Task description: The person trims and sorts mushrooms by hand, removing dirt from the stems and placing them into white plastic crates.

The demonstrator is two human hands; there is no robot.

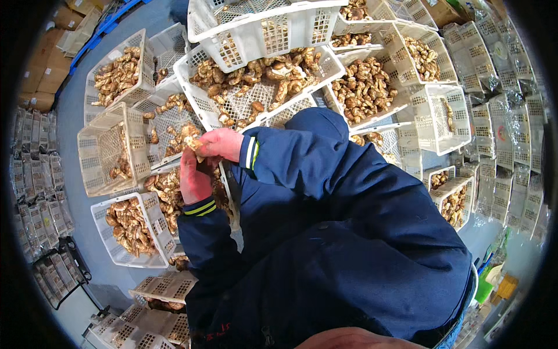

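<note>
My right hand [223, 144] is closed round a pale brown-and-white mushroom [190, 137] with a knobbly stem. Just below it, my left hand [195, 179] has its fingertips against the underside of the same mushroom, and part of its palm is shadowed. Both hands are over white plastic crates of mushrooms at the left of the middle. Under them, loose mushrooms [165, 189] fill one crate. Ahead, a larger white crate [247, 96] holds scattered mushrooms with its mesh bottom partly showing.
Another crate [264, 22] rests across the far rim of the large one. Full crates stand at the left [119, 203] and right [365, 119]. Stacked plastic-wrapped crates [500, 116] line the right side. Cardboard boxes [43, 67] stand at the far left, beyond a blue-grey floor [70, 151].
</note>
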